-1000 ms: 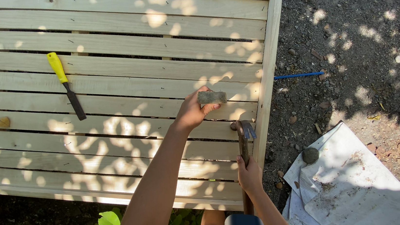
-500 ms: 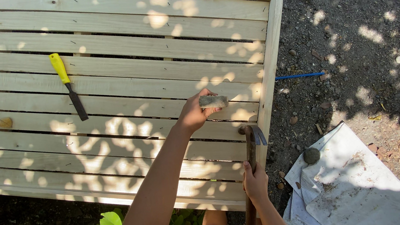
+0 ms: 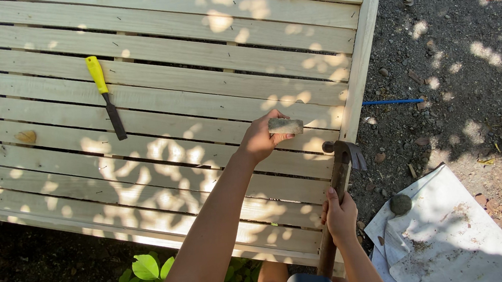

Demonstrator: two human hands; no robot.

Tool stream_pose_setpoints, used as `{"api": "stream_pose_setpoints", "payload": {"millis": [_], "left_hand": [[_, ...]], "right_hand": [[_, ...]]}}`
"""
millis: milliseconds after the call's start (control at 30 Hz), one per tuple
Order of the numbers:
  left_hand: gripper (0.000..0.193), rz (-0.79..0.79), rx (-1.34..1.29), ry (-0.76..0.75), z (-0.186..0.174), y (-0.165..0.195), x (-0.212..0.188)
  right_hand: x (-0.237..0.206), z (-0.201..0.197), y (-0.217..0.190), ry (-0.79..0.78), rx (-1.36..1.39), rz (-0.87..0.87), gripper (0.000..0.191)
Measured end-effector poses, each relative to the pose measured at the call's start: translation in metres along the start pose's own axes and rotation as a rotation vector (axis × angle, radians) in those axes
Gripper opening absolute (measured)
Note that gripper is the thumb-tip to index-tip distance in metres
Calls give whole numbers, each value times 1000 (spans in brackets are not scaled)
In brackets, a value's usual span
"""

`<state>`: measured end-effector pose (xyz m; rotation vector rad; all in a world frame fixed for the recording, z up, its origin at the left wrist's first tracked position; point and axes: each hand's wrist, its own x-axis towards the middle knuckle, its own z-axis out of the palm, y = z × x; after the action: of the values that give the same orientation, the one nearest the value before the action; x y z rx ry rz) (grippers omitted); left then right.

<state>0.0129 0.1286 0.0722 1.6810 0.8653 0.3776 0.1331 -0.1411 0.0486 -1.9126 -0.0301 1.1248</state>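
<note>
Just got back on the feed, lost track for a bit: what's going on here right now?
A person leans over a slatted wooden panel lying flat outdoors. The left hand presses a small wooden block against a slat near the panel's right edge. The right hand grips a claw hammer by its handle, head raised just below the block. A yellow-handled chisel lies on the slats to the left, and a white sheet sits on the gravel.

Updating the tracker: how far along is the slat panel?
Done: slats lie across the wooden panel, small nail marks along them. In hand: left hand holds a small wood block on a slat near the side rail; right hand grips a claw hammer. Chisel lies unused. What is left can't be told.
</note>
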Motion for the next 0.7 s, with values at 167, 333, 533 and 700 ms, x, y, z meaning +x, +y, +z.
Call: {"api": "stream_pose_setpoints", "payload": {"millis": [167,333,533,700], "left_hand": [[59,26,14,21,3,-5,1],[61,67,24,26,6,-10,4],[63,85,48,37,7,-13,8],[61,46,52,38,8,-11,8]], "right_hand": [[6,5,-24,-81,-28,-97,36],[13,10,-35,-100,-10,-108,35],[7,9,-50,-118,8,-124,34],[-31,-3,-84,-235,115,-307,30]]}}
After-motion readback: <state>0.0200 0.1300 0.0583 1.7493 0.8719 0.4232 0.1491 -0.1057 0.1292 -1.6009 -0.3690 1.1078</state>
